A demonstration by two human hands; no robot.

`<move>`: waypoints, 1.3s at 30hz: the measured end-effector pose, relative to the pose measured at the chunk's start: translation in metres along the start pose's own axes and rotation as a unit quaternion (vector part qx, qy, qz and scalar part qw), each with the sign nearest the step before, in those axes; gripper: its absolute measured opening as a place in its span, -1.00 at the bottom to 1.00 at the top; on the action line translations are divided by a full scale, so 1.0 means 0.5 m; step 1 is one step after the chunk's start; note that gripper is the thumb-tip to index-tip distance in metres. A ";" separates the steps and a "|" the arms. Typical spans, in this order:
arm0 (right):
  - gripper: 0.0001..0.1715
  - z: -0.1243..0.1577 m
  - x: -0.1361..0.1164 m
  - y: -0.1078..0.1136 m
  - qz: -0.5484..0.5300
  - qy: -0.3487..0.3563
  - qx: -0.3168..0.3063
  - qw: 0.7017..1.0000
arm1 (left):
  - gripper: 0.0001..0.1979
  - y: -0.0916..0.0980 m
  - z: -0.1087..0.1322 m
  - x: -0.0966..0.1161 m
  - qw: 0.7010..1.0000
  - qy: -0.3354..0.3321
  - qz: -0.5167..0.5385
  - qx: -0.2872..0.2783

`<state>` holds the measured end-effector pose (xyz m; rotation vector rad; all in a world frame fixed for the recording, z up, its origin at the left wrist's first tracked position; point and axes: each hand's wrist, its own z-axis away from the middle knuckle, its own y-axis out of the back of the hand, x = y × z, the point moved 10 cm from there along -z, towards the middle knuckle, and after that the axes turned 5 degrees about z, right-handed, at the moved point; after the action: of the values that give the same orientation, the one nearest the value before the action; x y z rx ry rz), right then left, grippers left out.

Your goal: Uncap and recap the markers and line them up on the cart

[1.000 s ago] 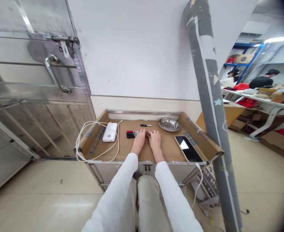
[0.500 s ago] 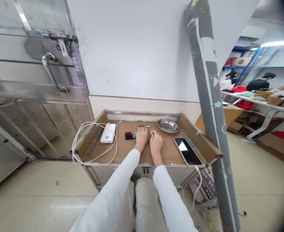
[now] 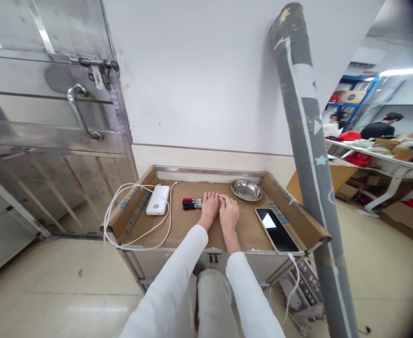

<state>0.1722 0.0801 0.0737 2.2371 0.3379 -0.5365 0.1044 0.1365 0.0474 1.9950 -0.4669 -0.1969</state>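
My left hand and my right hand are side by side over the middle of the cardboard-lined tabletop, fingers bent and fingertips meeting. A small dark bit shows between the fingertips, too small to name. Both hands look closed, and what they hold is mostly hidden. Just left of my left hand lies a row of several pens, red ones behind and black ones in front, their right ends reaching toward my fingers. Beyond my right hand sits a round metal dish.
A white power bank with a looped white cable lies at the left. A phone rests at the right front, a cable hanging below it. Raised cardboard sides border the top. A tall grey roll leans at the right.
My hands have come closer together, fingertips now meeting. The dark pen that showed behind my left fingers is no longer visible. The view has tilted slightly upward.
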 end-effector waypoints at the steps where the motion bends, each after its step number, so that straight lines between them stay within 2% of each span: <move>1: -0.59 0.001 -0.003 0.002 -0.009 0.008 0.006 1.000 | -0.72 0.003 0.008 0.001 1.000 -0.005 -0.001 0.005; 7: -0.62 0.007 -0.003 0.019 -0.041 0.030 0.063 0.997 | -0.76 0.030 0.054 0.027 0.995 -0.088 0.033 0.022; 13: -0.60 0.014 -0.008 0.026 -0.037 0.043 0.068 0.996 | -0.82 0.100 0.081 -0.034 0.991 0.048 0.069 0.106; 18: -0.58 0.018 -0.006 0.025 -0.033 0.036 0.063 0.997 | -0.81 0.129 0.098 -0.060 0.980 0.099 0.080 0.154; 26: -0.58 0.026 -0.029 0.018 -0.068 0.065 0.007 0.995 | -0.86 0.133 0.105 -0.039 0.985 0.057 0.089 0.138; 30: -0.40 0.045 -0.094 0.000 -0.141 0.175 -0.094 0.970 | -0.83 0.132 0.119 -0.068 0.981 0.121 0.089 0.124; 35: -0.23 0.046 -0.087 -0.007 -0.166 0.152 -0.090 0.970 | -0.80 0.140 0.158 -0.101 0.970 0.220 0.024 0.099; 39: -0.20 0.047 -0.070 -0.026 -0.159 0.136 -0.097 0.973 | -0.74 0.140 0.183 -0.093 0.971 0.230 -0.006 0.069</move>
<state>0.1299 0.0682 0.0683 2.0769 0.8629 -0.3418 0.0143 0.0524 0.0650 2.0950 -0.1727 0.2958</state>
